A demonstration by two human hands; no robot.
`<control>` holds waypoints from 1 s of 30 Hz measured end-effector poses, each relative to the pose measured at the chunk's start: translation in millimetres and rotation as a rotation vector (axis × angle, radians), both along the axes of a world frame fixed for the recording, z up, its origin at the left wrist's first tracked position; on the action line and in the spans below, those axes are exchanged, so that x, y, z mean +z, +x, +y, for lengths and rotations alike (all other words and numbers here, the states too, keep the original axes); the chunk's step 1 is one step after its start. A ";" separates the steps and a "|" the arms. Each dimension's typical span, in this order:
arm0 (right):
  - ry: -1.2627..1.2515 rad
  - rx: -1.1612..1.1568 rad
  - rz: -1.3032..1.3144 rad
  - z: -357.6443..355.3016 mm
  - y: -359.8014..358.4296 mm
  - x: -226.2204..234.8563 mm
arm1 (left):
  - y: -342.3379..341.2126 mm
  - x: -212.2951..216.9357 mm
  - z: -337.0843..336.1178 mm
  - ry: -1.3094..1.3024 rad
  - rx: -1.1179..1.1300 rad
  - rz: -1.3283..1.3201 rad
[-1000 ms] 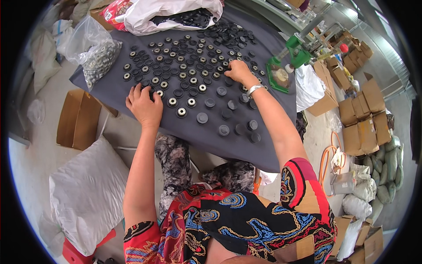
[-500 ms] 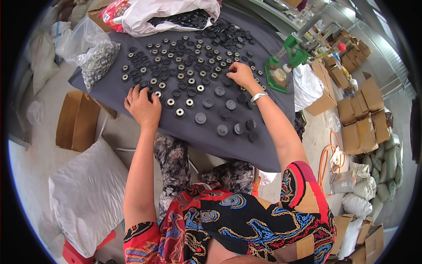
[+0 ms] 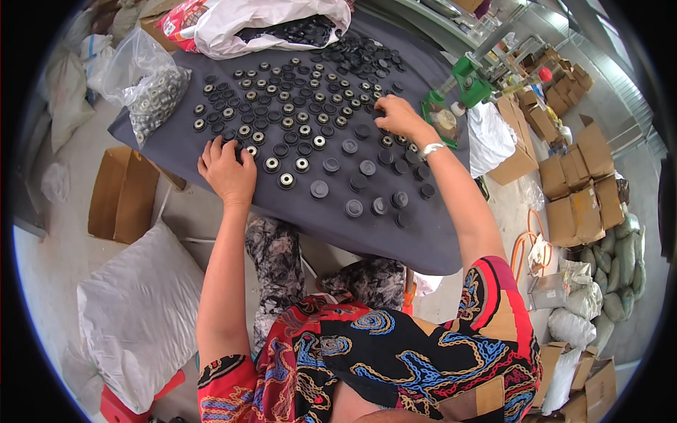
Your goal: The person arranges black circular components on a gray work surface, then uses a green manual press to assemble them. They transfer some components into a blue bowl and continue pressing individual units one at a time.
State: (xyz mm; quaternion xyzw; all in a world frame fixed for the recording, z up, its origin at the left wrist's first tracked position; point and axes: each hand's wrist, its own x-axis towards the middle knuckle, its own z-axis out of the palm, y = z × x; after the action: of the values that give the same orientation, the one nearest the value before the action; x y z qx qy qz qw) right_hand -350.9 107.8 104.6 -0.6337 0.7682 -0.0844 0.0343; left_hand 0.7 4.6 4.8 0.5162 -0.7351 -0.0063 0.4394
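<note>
Many small black plastic rings (image 3: 281, 150) lie across the dark cloth-covered table (image 3: 282, 204), several with shiny metal bearings (image 3: 285, 180) in them. My left hand (image 3: 228, 173) rests at the near left edge of the spread, fingers curled down; a dark round piece shows between its thumb and fingers. At the right side of the spread, my right hand (image 3: 405, 120) has its fingertips closed over a black cap (image 3: 378, 111), mostly hidden beneath them. Nearer to me stand several capped round pieces (image 3: 353, 208), some with grey tops. A capped piece (image 3: 362, 132) sits just left of the right hand.
Loose black caps (image 3: 363, 56) are heaped at the back, beside a white sack (image 3: 268, 28) of black parts. A clear bag of metal bearings (image 3: 156, 95) sits at the left edge. A green hand press (image 3: 451, 106) stands at the right. Cardboard boxes (image 3: 578, 190) are stacked beyond.
My right hand has moved right and slightly away from the capped piece, which remains on the table. My left hand stays in nearly the same place.
</note>
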 end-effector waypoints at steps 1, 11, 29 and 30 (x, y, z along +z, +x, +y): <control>0.005 -0.002 -0.009 8.4 1.8 4.1 | 0.7 -0.3 0.4 -0.001 0.001 0.003; 0.089 -0.100 -0.055 49.4 9.7 -16.1 | 1.7 0.0 -1.5 -0.005 -0.004 -0.009; -0.074 -0.134 -0.205 11.4 -1.7 0.8 | 3.4 3.8 1.5 0.015 0.023 -0.052; -0.058 -0.157 -0.135 -2.2 -4.3 -0.3 | 4.3 5.6 1.8 0.015 0.023 -0.051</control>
State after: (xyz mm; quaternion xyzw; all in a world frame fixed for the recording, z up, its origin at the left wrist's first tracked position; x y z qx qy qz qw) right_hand -355.2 105.6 104.3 -0.5653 0.8086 -0.1516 0.0608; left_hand 5.0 6.4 10.4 0.5279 -0.7400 0.0062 0.4168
